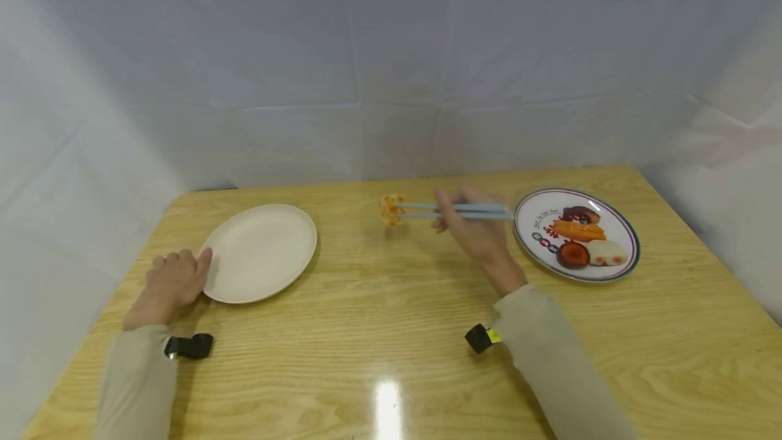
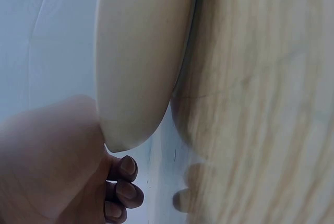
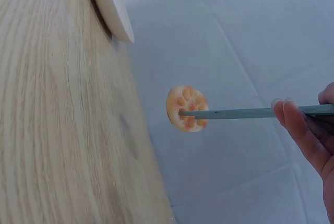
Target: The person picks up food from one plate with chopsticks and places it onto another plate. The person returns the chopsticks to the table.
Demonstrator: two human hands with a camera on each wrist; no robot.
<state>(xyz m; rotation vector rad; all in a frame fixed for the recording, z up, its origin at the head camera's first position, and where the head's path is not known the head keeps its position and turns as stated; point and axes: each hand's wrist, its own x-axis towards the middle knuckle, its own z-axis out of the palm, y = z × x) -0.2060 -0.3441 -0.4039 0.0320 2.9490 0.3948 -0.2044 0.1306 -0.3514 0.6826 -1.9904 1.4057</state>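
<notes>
My right hand (image 1: 479,233) holds a pair of light blue-grey chopsticks (image 1: 455,211). Their tips pinch a lotus root slice (image 3: 187,108), pale orange with several holes, raised over the middle of the wooden table. My left hand (image 1: 174,282) is at the left edge of a cream plate (image 1: 259,253), its thumb on the rim. The left wrist view shows the plate's side (image 2: 141,67) from low down, with curled fingertips (image 2: 128,165) just past its edge. Nothing lies on the cream plate.
A white plate with a dark rim (image 1: 528,250) stands at the right. On it are an orange piece (image 1: 577,230), a round brown piece (image 1: 573,254), a white piece (image 1: 607,252) and a dark brown piece (image 1: 580,214). A pale sheet (image 1: 391,66) hangs behind the table (image 1: 342,352).
</notes>
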